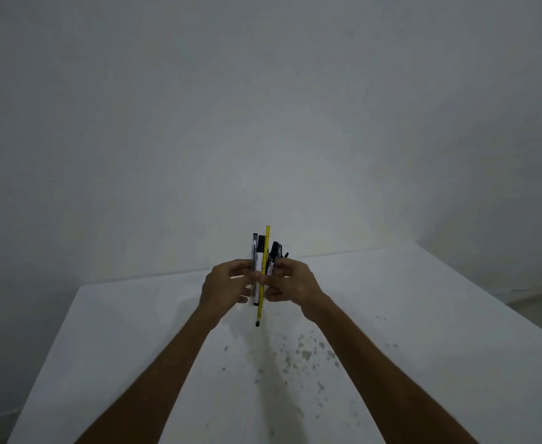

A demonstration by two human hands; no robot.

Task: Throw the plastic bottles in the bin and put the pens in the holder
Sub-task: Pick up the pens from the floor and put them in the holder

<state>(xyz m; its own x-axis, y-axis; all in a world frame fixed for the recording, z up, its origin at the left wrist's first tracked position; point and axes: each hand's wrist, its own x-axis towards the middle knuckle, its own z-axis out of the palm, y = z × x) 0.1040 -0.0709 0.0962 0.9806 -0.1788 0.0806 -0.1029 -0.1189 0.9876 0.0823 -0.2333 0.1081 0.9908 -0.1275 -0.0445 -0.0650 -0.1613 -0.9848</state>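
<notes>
Seen from head height, looking forward and down over a white table (pixel 423 315) against a plain pale wall (pixel 263 107). Both bare forearms reaching away from the viewer, meeting above the far middle of the table. Left hand (pixel 223 288) curled around the left side of an upright bundle of pens (pixel 263 264), fingers closed on it. Right hand (pixel 295 283) closed on the right side of the same bundle, fingertips pinching near its middle. Among the bundle, a long yellow pencil (pixel 265 267) standing tallest and hanging lowest, dark tip downward; beside it on the left a white marker with a black cap (pixel 258 270); further black pens on the right, partly hidden by fingers. Bundle held clear above the tabletop. Scattered dark specks (pixel 305 354) on the near table surface, right of centre.
</notes>
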